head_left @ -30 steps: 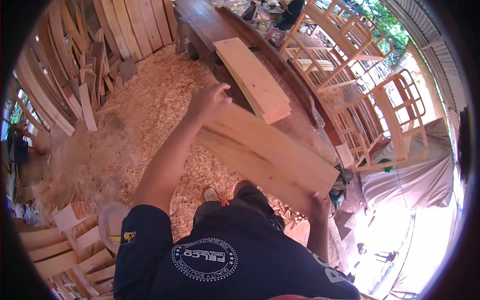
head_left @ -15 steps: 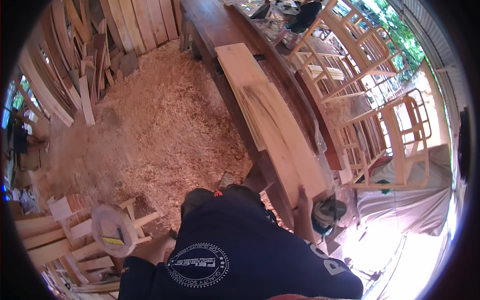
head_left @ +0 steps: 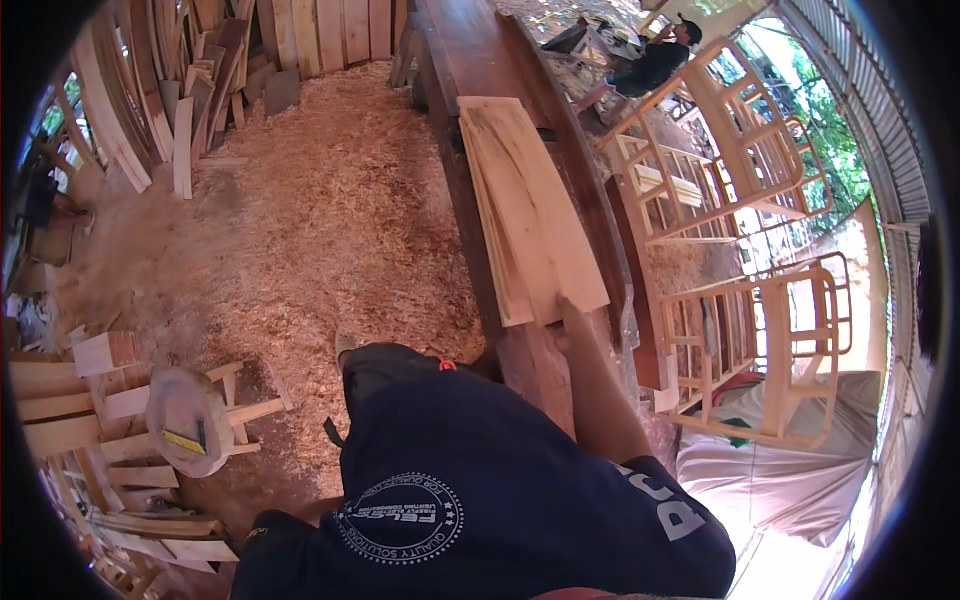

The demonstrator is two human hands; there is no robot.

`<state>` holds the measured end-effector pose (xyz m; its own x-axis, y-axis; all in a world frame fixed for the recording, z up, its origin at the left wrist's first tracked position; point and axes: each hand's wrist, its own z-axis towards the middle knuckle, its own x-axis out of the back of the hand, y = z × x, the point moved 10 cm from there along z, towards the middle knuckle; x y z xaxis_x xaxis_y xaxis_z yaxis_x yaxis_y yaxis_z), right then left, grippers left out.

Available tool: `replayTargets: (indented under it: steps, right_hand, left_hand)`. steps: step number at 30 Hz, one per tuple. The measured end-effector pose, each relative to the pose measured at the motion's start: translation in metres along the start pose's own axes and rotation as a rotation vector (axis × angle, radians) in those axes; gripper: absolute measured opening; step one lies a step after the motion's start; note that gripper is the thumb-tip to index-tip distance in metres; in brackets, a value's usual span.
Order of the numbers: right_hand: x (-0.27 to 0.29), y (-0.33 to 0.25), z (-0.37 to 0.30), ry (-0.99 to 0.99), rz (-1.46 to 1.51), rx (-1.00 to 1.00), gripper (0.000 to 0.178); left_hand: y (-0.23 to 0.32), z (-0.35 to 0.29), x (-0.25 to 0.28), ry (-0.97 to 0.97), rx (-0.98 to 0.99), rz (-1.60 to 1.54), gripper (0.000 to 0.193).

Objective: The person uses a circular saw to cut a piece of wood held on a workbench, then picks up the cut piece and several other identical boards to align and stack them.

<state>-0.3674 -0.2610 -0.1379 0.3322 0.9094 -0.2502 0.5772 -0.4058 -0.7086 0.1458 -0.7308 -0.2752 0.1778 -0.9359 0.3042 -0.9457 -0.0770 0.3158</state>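
A pale wooden board (head_left: 550, 225) lies on top of other light boards (head_left: 510, 300) on a long dark bench (head_left: 545, 365). Its near end sits slightly askew from the ones beneath. My right hand (head_left: 568, 325) grips that near end, with the fingers partly hidden at the edge. My left arm (head_left: 325, 508) hangs beside my body, and its hand is hidden behind my dark shirt.
Wood shavings (head_left: 330, 220) cover the floor. At the lower left stands a stool (head_left: 190, 415) with a yellow tool on its seat, beside stacked lumber. Planks (head_left: 130, 120) lean at the far left. Wooden frames (head_left: 775, 330) stand right, and a person (head_left: 650, 70) is beyond.
The top board has slid away from me over the boards below, with my right hand still at its near end. My body and view have shifted forward along the bench.
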Motion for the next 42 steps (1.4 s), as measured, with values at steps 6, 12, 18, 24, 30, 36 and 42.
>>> replayTargets:
  steps: [6,12,18,24,30,36,42]
  right_hand:
    - [-0.02,-0.009,0.004,0.076,-0.07,-0.061,0.049]
    - [-0.016,-0.001,0.016,0.047,-0.014,-0.032,0.047]
    - [-0.015,-0.004,0.019,0.075,0.007,0.001,0.047]
    - [-0.011,-0.02,0.009,0.093,-0.095,-0.009,0.045]
    - [-0.007,-0.027,0.004,0.112,-0.082,0.006,0.041]
    - [-0.021,-0.018,0.005,0.113,-0.068,-0.028,0.038]
    - [-0.031,-0.029,-0.003,0.098,-0.028,0.089,0.032]
  left_hand:
    - [-0.004,-0.004,0.003,0.033,0.026,-0.014,0.03]
    - [0.005,0.004,0.01,0.047,0.033,0.017,0.03]
    - [0.043,0.027,0.015,0.041,-0.007,0.061,0.03]
    - [0.082,0.042,0.018,0.034,-0.05,0.091,0.031]
    - [0.106,0.049,0.013,0.033,-0.096,0.086,0.031]
    - [0.111,0.038,0.015,0.066,-0.092,0.107,0.031]
    - [0.119,0.045,-0.011,0.044,-0.093,0.216,0.031]
